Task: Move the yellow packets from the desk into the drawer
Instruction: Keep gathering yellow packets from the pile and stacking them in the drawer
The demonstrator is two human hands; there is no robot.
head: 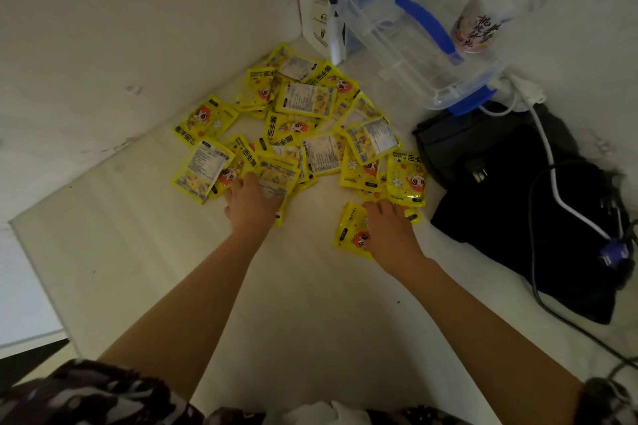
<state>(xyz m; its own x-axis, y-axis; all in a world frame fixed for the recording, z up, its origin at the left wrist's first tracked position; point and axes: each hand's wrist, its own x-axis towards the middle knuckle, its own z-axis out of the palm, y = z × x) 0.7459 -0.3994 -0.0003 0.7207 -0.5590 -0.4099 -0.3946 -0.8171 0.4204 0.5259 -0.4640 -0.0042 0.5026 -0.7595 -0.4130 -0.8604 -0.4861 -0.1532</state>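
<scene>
On the white desk (300, 304), seen from the head camera, the yellow packets (297, 134) lie in a loose heap pushed toward the corner where two walls meet, many overlapping, some face up and some showing their printed backs. The left hand (253, 200) rests palm down on the near left edge of the heap, its fingers laid over a packet and mostly hidden from here, so I cannot tell whether they lie flat or have begun to curl under it. The right hand (390, 228) covers a stray packet (350, 228) lying a little apart from the heap on the near right, fingers reaching to the next ones beyond; whether it pinches anything is also unclear. No drawer is in view. The packets point every way: the stray one has its long axis running roughly away from the person, those at the far corner lie across or on a slant, so no common direction exists. To my eye the gathering has only begun. The risks: slick packets may slide off each other and spill when a bunch is lifted; a sweep to the right could catch the black bag (511, 190) or its cables (552, 176); a reach to the far ones could knock the clear box (414, 45) or the cup (480, 21) just beside it.
</scene>
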